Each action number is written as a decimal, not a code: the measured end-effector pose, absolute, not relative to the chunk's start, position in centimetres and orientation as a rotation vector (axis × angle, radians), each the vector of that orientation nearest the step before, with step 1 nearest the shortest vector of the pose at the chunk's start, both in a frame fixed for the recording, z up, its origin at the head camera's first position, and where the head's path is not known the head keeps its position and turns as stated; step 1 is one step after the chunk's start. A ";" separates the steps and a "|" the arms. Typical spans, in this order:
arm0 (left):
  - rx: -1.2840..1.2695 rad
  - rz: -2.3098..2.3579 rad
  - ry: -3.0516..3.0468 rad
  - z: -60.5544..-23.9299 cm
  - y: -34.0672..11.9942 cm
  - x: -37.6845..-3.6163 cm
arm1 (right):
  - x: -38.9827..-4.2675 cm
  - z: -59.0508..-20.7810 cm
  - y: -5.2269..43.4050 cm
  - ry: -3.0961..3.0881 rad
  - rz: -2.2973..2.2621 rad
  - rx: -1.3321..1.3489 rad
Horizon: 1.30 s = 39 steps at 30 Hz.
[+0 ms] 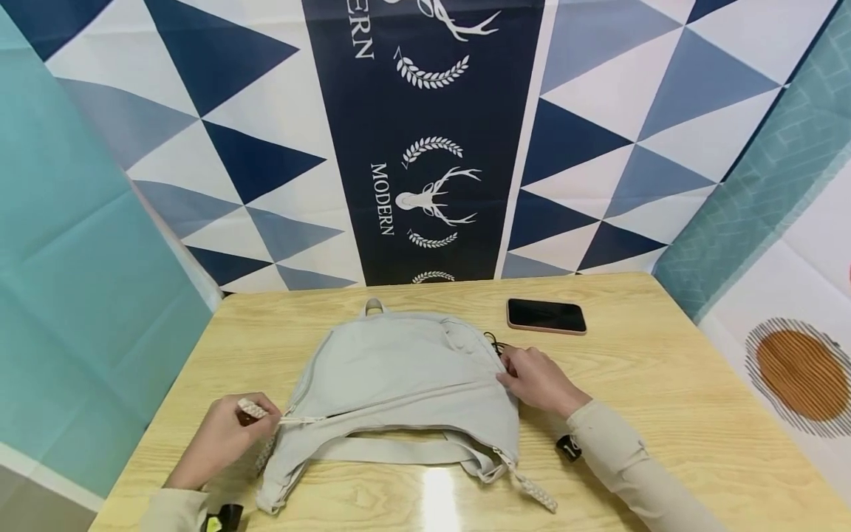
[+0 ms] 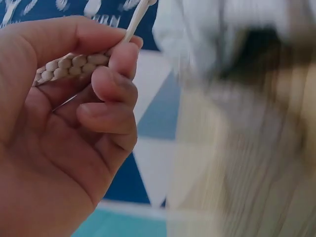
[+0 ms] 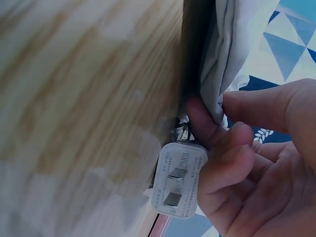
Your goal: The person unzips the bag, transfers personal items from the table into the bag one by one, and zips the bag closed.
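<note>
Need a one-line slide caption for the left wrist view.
Left hand pinches a braided zipper pull between thumb and forefinger, grey bag blurred beyond.

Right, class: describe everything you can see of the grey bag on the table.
The grey bag looks like soft pale fabric and lies flat on the wooden table. A small loop tops its far edge; a strap crosses its near side. The left hand pinches its braided zip pull; the right hand grips its right edge.

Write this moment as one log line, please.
left hand: pinches braided zipper pull | right hand: grips bag edge, white charger plug beside fingers | phone: on table
</note>
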<state>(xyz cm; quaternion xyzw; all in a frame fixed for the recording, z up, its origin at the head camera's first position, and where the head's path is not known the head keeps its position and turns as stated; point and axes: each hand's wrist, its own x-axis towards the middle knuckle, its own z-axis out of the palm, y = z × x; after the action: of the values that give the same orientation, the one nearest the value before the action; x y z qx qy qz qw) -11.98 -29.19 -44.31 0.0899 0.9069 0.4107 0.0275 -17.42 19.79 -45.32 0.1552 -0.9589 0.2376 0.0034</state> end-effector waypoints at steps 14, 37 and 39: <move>0.234 1.288 2.569 -45.4 -32.0 -12.4 | -17.4 -45.5 19.4 -2.989 0.656 0.501; 0.838 0.803 3.115 -42.5 -20.7 -12.8 | -12.6 -42.2 13.9 -2.708 0.554 1.038; 0.926 0.744 3.091 -42.1 -19.1 -13.3 | -12.1 -42.2 13.1 -2.685 0.513 1.109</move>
<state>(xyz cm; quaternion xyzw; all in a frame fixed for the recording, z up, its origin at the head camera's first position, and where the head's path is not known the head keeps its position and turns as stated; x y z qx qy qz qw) -13.25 -19.07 -42.05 0.2787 0.9301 0.2238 -0.0847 -12.13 13.09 -42.20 0.3741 -0.9061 0.1730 0.0957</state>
